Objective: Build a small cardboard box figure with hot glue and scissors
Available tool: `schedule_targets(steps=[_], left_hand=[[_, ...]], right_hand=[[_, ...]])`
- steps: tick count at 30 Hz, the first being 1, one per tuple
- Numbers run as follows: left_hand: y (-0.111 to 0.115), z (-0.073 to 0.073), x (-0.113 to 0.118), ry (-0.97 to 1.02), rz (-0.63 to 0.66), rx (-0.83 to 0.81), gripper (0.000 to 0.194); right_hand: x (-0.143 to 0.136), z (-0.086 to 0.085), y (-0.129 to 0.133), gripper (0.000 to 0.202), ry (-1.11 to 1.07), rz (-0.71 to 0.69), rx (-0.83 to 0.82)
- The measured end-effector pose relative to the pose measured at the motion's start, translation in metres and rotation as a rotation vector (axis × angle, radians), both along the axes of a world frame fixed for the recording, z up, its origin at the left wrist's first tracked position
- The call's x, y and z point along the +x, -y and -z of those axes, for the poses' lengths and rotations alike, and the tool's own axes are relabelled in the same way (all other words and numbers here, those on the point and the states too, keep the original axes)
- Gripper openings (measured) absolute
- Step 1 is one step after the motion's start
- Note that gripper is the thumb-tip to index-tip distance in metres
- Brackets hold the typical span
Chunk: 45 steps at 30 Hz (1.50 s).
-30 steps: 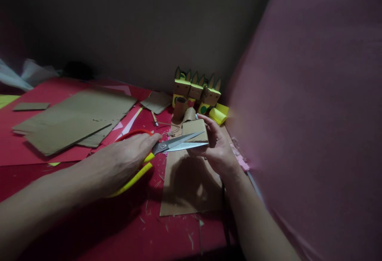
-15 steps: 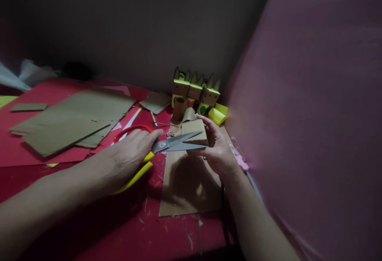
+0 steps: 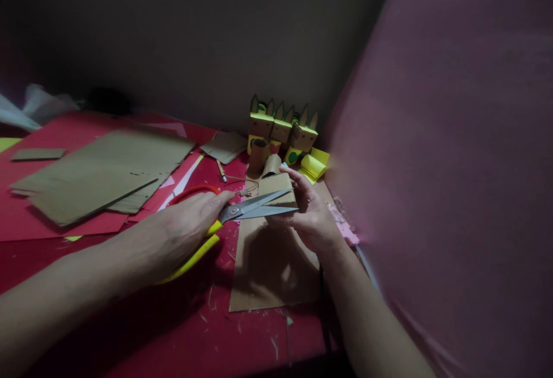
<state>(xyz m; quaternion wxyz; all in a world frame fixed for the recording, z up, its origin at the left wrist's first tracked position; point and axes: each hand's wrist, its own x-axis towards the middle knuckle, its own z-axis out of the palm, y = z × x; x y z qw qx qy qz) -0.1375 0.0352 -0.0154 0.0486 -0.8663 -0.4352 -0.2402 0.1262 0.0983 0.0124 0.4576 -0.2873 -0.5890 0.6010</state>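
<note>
My left hand (image 3: 192,219) is closed on a pair of scissors (image 3: 234,211) with red and yellow handles. The blades are slightly apart and point right, reaching across the front of a small cardboard box (image 3: 275,183). My right hand (image 3: 313,214) grips that box from its right side, thumb below and fingers behind. Whether the blades touch the cardboard I cannot tell. Beneath both hands lies a flat cardboard sheet (image 3: 276,286). Just behind the box are a cardboard tube (image 3: 259,155) standing upright and a curved piece of corrugated cardboard (image 3: 272,165).
Several small cardboard figures with pointed ears (image 3: 283,127) stand against the wall. Yellow paper (image 3: 313,165) lies beside them. Large cardboard pieces (image 3: 108,165) cover red sheets on the left. A pencil (image 3: 222,172) and cardboard scraps lie on the red table (image 3: 242,343). Pink fabric (image 3: 453,165) hangs at right.
The box in my right hand has shifted slightly left and tilted a little. The scissors stay nearly where they were, blades still apart. The whole view has moved slightly.
</note>
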Motion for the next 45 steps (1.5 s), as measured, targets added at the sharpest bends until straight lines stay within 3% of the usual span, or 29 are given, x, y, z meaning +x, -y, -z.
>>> schedule_targets(steps=[8, 11, 15, 22, 29, 45], left_hand=[[0.001, -0.002, 0.0, -0.125, -0.027, 0.158, 0.042], [0.002, -0.003, 0.002, -0.107, -0.028, 0.093, 0.038], [0.0, -0.001, 0.005, -0.039, -0.093, 0.009, 0.046], [-0.004, 0.005, 0.005, 0.041, -0.078, 0.118, 0.061], [-0.005, -0.001, 0.005, 0.021, -0.07, 0.227, 0.068], [0.001, -0.002, 0.014, 0.024, -0.067, 0.144, 0.065]], right_hand=[[-0.002, 0.0, 0.001, 0.083, -0.045, -0.007, -0.026], [-0.002, 0.001, 0.0, 0.083, -0.066, -0.006, -0.032], [-0.002, 0.004, -0.003, 0.084, -0.079, 0.01, 0.009], [0.0, 0.005, -0.003, 0.087, -0.078, 0.014, 0.131], [0.003, 0.007, -0.004, 0.087, -0.063, 0.049, 0.284], [0.0, 0.005, 0.0, 0.089, -0.004, 0.039, 0.235]])
